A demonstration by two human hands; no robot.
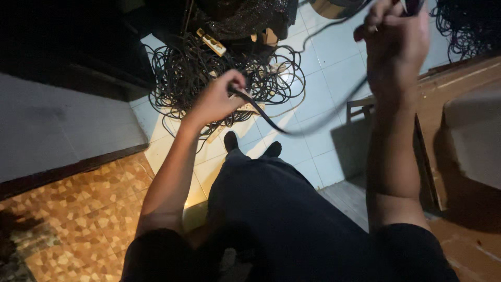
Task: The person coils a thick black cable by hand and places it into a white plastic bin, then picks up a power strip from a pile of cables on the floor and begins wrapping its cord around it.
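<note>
My left hand (pixel 219 96) is closed around a black cable (pixel 271 124) that sags in a curve and rises to my right hand (pixel 394 36). My right hand is held high near the top edge, fist closed on the same cable's upper part. Below and beyond my left hand lies a large tangled pile of black cable (pixel 198 73) on the pale tiled floor (pixel 334 57). My legs in dark trousers (pixel 271 203) stretch forward, feet pointing at the pile.
A white power strip (pixel 211 43) lies on the cable pile. Another cable tangle (pixel 467 23) sits at the top right. A wooden box or bench (pixel 459 104) stands to the right, a patterned mat (pixel 78 219) at lower left, a dark step at left.
</note>
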